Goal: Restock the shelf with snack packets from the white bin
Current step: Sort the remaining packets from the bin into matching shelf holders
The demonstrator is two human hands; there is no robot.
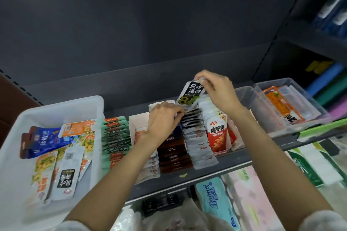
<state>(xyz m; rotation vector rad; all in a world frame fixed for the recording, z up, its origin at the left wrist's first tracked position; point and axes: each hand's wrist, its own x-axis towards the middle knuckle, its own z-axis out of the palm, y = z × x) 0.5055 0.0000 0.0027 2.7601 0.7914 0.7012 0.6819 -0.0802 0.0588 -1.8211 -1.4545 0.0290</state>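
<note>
My right hand (216, 90) pinches the top edge of a black-and-white seaweed snack packet (190, 93) and holds it upright over the back of a row of black and white packets (197, 137) on the dark shelf (225, 163). My left hand (165, 120) has its fingertips curled on the packets at the back of that row, just below the held packet. The white bin (16, 155) sits at the left end of the shelf with several blue, orange and white snack packets (56, 148) lying flat inside.
More rows stand on the shelf: green packets (115, 137), brown packets (174, 154) and a red-and-white packet (217, 135). Two clear plastic bins (293, 103) stand at the right. Tissue packs (217, 200) lie on the lower shelf.
</note>
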